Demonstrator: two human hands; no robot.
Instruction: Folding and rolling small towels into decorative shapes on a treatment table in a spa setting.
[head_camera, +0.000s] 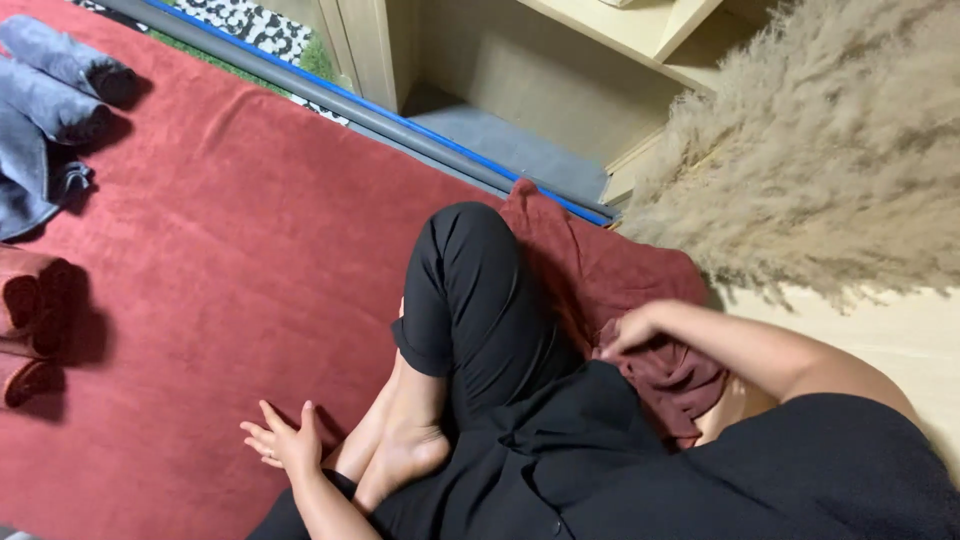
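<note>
I sit cross-legged in black trousers on a dark red blanket. My left hand rests open on the blanket beside my bare foot, fingers spread and holding nothing. My right hand is closed on a crumpled maroon cloth at my right hip, next to a bunched corner of the blanket.
Rolled grey-blue towels lie at the far left, with rolled maroon towels below them. A blue-edged rail borders the blanket. Beyond it stands pale wooden shelving. Fluffy beige pampas grass hangs at the right.
</note>
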